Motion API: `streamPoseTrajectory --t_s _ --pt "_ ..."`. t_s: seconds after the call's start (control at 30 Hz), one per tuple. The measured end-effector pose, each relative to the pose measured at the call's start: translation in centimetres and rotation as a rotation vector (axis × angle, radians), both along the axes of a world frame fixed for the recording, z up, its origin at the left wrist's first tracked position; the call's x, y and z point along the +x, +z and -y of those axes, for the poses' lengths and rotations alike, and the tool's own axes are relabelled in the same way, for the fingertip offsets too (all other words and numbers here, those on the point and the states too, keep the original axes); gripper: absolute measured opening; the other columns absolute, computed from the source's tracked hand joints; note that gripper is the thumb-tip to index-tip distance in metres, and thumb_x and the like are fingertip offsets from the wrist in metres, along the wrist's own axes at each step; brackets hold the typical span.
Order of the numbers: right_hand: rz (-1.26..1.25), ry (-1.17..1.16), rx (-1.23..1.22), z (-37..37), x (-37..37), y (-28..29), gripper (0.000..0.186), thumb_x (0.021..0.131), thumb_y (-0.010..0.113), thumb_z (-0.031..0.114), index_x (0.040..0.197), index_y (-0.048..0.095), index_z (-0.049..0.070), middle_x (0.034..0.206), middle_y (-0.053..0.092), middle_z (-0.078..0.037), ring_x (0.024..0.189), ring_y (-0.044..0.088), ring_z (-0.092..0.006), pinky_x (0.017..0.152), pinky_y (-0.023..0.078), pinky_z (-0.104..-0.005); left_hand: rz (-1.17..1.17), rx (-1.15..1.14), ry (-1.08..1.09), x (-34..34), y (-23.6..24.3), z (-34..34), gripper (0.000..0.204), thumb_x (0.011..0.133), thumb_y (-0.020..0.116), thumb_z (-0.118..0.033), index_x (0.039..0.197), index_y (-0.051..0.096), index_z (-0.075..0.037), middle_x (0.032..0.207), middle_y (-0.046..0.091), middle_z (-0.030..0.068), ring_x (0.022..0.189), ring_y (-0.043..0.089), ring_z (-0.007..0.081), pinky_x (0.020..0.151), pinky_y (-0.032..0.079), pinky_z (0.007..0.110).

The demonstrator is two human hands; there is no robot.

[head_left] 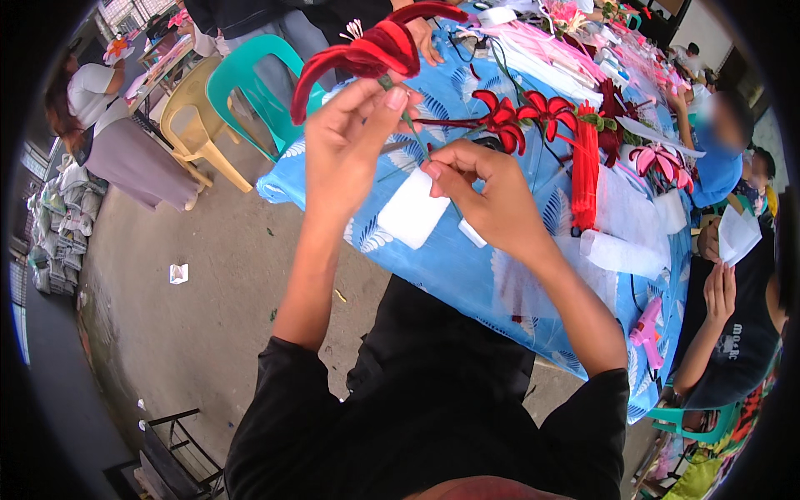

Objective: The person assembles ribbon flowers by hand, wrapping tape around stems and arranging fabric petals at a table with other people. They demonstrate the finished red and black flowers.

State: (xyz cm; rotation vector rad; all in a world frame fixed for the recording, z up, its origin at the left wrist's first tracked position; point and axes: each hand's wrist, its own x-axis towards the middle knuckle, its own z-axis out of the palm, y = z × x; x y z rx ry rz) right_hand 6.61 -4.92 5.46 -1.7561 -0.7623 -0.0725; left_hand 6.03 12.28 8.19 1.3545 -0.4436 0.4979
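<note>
My left hand (pixel 346 146) pinches a dark red fuzzy flower (pixel 371 57) at its green base, holding it up over the table's near left edge. Long petals curl outward, and pale stamens poke out of the flower. From the base a thin green stem (pixel 415 132) slants down to my right hand (pixel 496 196), whose thumb and forefinger are closed on its lower part. Whether a strip of green tape is also in those fingers is too small to tell. Just below my right fingertips is a white rectangular piece (pixel 411 215) on the table.
The blue patterned tablecloth (pixel 375 237) holds red flowers (pixel 502 118), a bundle of red fuzzy stems (pixel 585 179), white sheets (pixel 625 254) and a pink glue gun (pixel 647 332). A person (pixel 737 308) sits close on the right. Green (pixel 237 83) and beige chairs (pixel 190 112) stand at left.
</note>
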Motion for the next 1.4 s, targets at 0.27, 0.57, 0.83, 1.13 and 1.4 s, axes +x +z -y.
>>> streamPoseTrajectory --t_s 0.27,0.57,0.83,1.13,1.4 --pt "-0.144 0.113 0.004 0.7 0.1 0.8 0.012 0.088 0.058 0.007 0.086 0.063 -0.003 0.069 0.062 -0.003 0.060 0.052 -0.0060 0.056 0.041 -0.0224 0.087 0.184 0.132 0.3 0.4 0.0 0.021 0.090 0.061 -0.013 0.097 0.065 0.006 0.084 0.066 0.0097 0.074 0.062 0.0142 0.071 0.049 0.026" --pt "-0.242 0.152 0.061 0.4 0.0 0.1 0.015 0.087 0.059 0.010 0.082 0.064 -0.004 0.063 0.060 -0.003 0.054 0.047 -0.0040 0.049 0.036 -0.0220 0.168 0.245 0.212 0.0 -0.8 -0.5 0.015 0.088 0.062 -0.006 0.095 0.063 0.007 0.088 0.065 0.0092 0.082 0.061 0.0137 0.075 0.049 0.027" --pt "-0.267 0.187 0.037 0.2 0.3 -0.2 0.016 0.085 0.059 0.009 0.084 0.064 -0.006 0.062 0.061 -0.005 0.055 0.052 -0.0066 0.051 0.040 -0.0238 0.477 0.581 0.511 0.2 -1.0 -1.1 0.021 0.071 0.071 0.001 0.091 0.065 0.001 0.082 0.065 0.0125 0.071 0.064 0.0236 0.067 0.050 0.030" --pt "-0.305 0.195 0.040 0.1 0.4 -0.2 0.017 0.085 0.061 0.010 0.085 0.064 -0.007 0.063 0.062 -0.007 0.056 0.056 -0.0089 0.054 0.042 -0.0255 0.767 0.896 0.545 0.1 -1.7 -3.5 0.036 0.059 0.075 -0.004 0.093 0.064 0.003 0.094 0.064 0.0155 0.085 0.062 0.0333 0.073 0.050 0.039" --pt "-0.146 0.192 0.035 -0.8 0.9 -1.2 0.016 0.085 0.060 0.012 0.091 0.065 -0.002 0.065 0.063 -0.006 0.055 0.054 -0.0084 0.054 0.042 -0.0256 0.605 0.733 0.500 0.0 -1.0 -2.8 0.028 0.069 0.072 0.004 0.095 0.062 0.004 0.092 0.064 0.0138 0.082 0.064 0.0259 0.073 0.050 0.032"
